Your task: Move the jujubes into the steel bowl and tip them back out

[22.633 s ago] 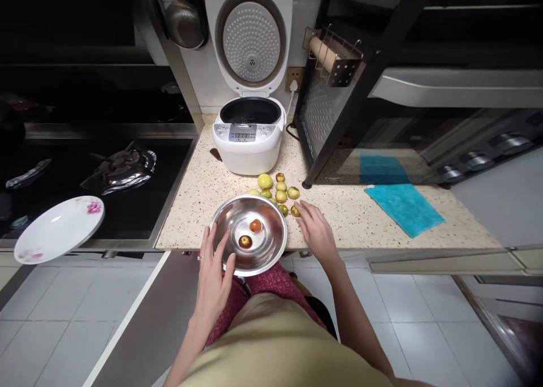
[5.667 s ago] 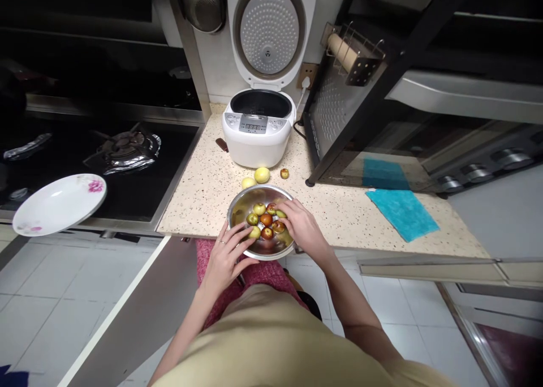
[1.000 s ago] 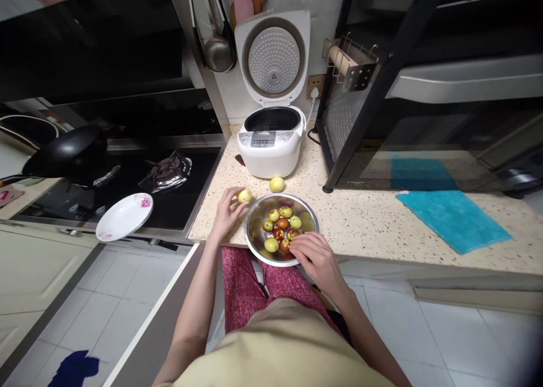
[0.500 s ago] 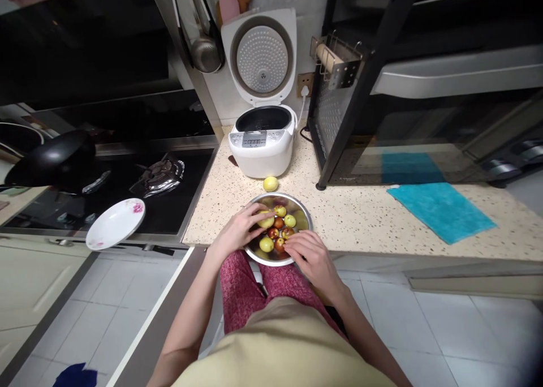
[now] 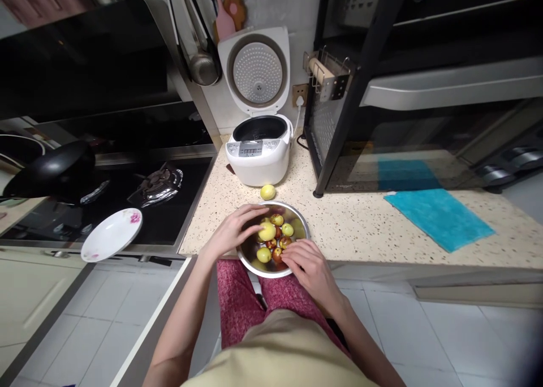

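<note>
A round metal bowl (image 5: pixel 302 211) sits at the counter's front edge, holding several yellow-green and red-brown jujubes (image 5: pixel 263 255). My left hand (image 5: pixel 231 228) reaches over its left rim. The fingers are spread, with thumb and fingertips close beside a larger pale yellow fruit (image 5: pixel 267 231). Over the right rim, my right hand (image 5: pixel 309 262) has its fingers bent and pressed together. Its fingertips meet a reddish jujube (image 5: pixel 277 255) and partly hide the fruit there. Another yellow fruit (image 5: pixel 267 192) lies on the counter behind the bowl.
A white rice cooker (image 5: pixel 259 163) stands behind with its lid up. To the right are a black rack (image 5: pixel 335 149) with an oven and a teal cloth (image 5: pixel 441 220). At left, a white plate (image 5: pixel 111 235) overhangs the stove's front edge; a black wok (image 5: pixel 51 169) sits farther back.
My left fingers have opened and drawn back from the larger yellow fruit, which now shows more fully. My right hand stays by the reddish jujube. The whole view has shifted slightly.
</note>
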